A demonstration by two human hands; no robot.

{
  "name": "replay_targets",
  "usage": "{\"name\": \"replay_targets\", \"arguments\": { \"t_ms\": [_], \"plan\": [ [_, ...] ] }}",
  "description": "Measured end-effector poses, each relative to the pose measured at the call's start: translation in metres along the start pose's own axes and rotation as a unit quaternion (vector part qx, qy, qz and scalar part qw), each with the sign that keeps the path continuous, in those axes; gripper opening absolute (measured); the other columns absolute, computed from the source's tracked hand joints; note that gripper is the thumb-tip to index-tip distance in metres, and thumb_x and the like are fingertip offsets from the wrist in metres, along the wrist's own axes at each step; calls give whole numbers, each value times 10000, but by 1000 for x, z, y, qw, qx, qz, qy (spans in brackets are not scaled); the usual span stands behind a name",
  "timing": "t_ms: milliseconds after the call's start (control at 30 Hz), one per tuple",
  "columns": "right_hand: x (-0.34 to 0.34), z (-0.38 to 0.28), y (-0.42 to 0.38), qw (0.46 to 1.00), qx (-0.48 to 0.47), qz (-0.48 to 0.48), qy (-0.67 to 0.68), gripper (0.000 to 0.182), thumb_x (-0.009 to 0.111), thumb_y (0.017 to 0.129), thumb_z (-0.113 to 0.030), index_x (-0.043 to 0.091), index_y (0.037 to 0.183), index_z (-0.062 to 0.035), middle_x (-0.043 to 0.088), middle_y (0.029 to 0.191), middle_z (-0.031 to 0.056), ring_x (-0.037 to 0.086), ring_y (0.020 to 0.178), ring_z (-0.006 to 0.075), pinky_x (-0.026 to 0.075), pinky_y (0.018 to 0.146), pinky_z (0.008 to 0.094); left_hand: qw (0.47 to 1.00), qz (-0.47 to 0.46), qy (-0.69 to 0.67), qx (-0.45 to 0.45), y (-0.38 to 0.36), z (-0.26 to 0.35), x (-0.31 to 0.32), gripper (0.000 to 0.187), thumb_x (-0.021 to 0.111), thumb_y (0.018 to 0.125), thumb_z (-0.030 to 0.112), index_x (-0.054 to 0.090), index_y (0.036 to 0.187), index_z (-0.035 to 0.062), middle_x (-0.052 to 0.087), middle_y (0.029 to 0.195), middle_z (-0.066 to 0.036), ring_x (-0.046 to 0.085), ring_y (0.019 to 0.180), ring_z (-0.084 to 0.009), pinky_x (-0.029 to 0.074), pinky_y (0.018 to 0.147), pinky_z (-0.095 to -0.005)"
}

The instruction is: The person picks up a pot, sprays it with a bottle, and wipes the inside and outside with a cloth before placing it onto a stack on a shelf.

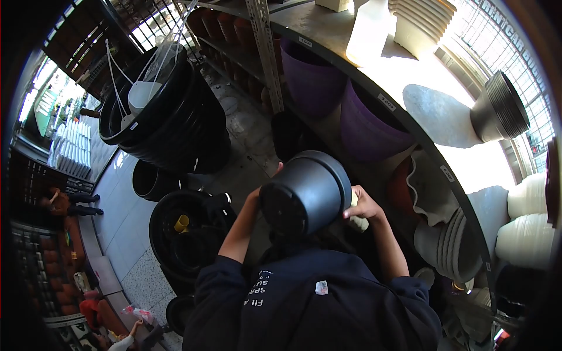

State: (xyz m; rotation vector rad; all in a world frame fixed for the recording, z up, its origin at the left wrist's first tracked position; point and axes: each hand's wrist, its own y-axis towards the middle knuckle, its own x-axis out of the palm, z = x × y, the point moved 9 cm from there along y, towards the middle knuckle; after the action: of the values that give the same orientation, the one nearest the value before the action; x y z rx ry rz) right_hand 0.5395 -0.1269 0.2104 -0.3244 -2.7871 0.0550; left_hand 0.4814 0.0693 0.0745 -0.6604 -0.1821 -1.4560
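Observation:
A black plastic plant pot [307,193] is tilted on its side in front of my chest, its base facing left and its rim to the right. My left hand [256,193] supports it from the base side; most of that hand is hidden behind the pot, with fingertips showing above. At the rim, my right hand [366,205] is closed around a pale yellowish cloth [356,221], its fingers against the pot's edge. The inside of the pot faces away from view.
A curved shelf [430,137] on the right carries stacked black pots [500,108] and white pots [527,240]. Purple pots [374,126] stand under it. At left are a large black planter [170,111] and a black tub [187,234] holding a yellow cup [182,223]. People [64,202] are farther left.

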Motion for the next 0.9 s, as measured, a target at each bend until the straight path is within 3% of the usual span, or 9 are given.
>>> {"name": "replay_targets", "arguments": {
  "t_ms": [100, 167, 267, 333, 400, 533, 600, 667, 900],
  "plan": [
    [-29, 16, -2, 995, -38, 79, 48, 420, 789, 674, -173, 590, 1007, -11, 635, 891, 17, 575, 797, 93, 465, 749, 250, 996, 53, -62, 38, -30, 56, 54, 741, 308, 887, 612, 464, 1260, -9, 565, 1143, -81, 528, 1037, -138, 409, 920, -259],
    [-51, 14, -6, 972, -10, 214, -98, 406, 740, 729, -257, 582, 1012, -12, 630, 899, 32, 573, 813, 116, 460, 758, 271, 987, 95, -106, 73, -46, 90, 71, 663, 363, 896, 574, 552, 1144, -11, 618, 1002, -68, 569, 889, -100, 454, 807, -221],
    [-88, 17, -28, 875, 131, 395, -246, 551, 512, 866, -466, 518, 1193, -23, 620, 992, 98, 573, 874, 162, 445, 799, 306, 965, 170, 0, 198, -52, 120, 47, 524, 429, 905, 519, 647, 833, 48, 625, 756, -3, 550, 660, -64, 434, 606, -226],
    [-103, 4, -31, 847, 23, 501, -177, 519, 434, 914, -439, 488, 1253, -49, 621, 972, 98, 577, 876, 171, 445, 804, 306, 933, 200, 201, 219, -60, 142, 47, 501, 458, 914, 469, 584, 642, 68, 571, 621, 33, 495, 557, -48, 371, 521, -256],
    [-95, -14, -31, 856, 66, 487, -164, 469, 384, 943, -398, 521, 1219, -45, 610, 1018, 117, 597, 833, 172, 469, 746, 308, 863, 235, 359, 266, -69, 164, 72, 580, 501, 914, 406, 455, 464, 43, 465, 422, -11, 401, 398, -88, 284, 423, -321],
    [-39, -44, 10, 881, 39, 411, -232, 373, 469, 923, -339, 572, 1169, -79, 568, 1120, 162, 628, 769, 214, 497, 663, 337, 706, 294, 539, 352, -68, 170, 135, 497, 526, 905, 307, 492, 516, 1, 439, 433, -154, 413, 361, -302, 300, 388, -380],
    [19, -74, 22, 701, -55, 442, -557, 328, 544, 883, -276, 581, 1157, -99, 553, 1064, 175, 626, 759, 294, 507, 648, 379, 637, 351, 579, 369, -67, 168, 146, 466, 511, 909, 270, 532, 514, 24, 480, 456, -162, 496, 407, -335, 347, 391, -395],
    [34, -68, 28, 736, -82, 418, -526, 332, 586, 844, -223, 583, 1151, -96, 523, 1012, 190, 610, 767, 351, 510, 630, 401, 604, 377, 603, 359, -62, 166, 136, 453, 509, 907, 268, 558, 515, 47, 513, 466, -140, 535, 427, -315, 390, 393, -375],
    [48, -64, 33, 698, -165, 423, -553, 353, 627, 805, -167, 592, 1156, -170, 505, 908, 123, 594, 690, 266, 499, 546, 358, 616, 352, 571, 413, -64, 161, 133, 393, 499, 913, 205, 570, 565, 36, 538, 493, -116, 556, 441, -273, 412, 396, -349]
  ]
}}
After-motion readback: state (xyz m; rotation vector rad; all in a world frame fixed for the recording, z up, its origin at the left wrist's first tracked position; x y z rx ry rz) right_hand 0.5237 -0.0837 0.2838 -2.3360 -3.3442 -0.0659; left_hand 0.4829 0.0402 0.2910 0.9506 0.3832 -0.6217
